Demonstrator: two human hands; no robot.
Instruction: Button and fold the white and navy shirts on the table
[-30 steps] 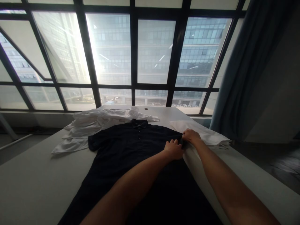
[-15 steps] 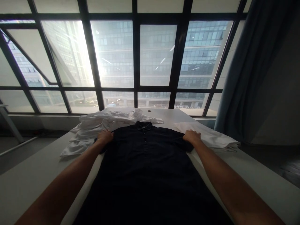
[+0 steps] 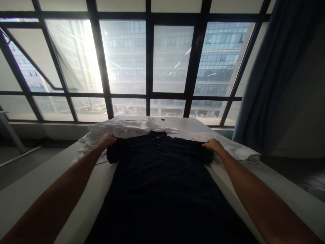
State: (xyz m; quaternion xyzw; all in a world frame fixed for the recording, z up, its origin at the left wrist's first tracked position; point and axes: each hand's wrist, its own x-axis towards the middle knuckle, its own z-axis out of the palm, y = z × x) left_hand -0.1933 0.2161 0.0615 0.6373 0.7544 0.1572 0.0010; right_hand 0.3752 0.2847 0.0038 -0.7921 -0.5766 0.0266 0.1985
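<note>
Both hands sit farther up the desk than half a second ago, now out at the shirt's sleeve ends; a full second back the left hand was over by the right sleeve.

Left arm: stretched long from the lower left corner, forearm bare, running up toward the window. Left hand [image 3: 108,139] rests knuckles up, fingers curled down onto the tip of the dark polo shirt's [image 3: 159,169] left sleeve. Looks like a pinch on the cloth, though the fingertips are hidden underneath, so the grip itself cannot be confirmed. Just beyond and left of this hand: a rumpled heap of white garments [image 3: 119,128], touching the sleeve end.

Shirt: lies flat, front up, collar toward the window, buttons down the placket, body running back toward the viewer between the two arms. Sleeves spread out to each side.

Right arm: also extended, coming in from the lower right corner. Right hand [image 3: 213,145] is palm down, fingers bent over the outer edge of the right sleeve, closed on or pressing it; which one cannot be told. Just right of it, a folded white cloth [image 3: 238,150] lies on the desk [image 3: 279,196]. Blue curtain [image 3: 269,74] hangs at the far right.
</note>
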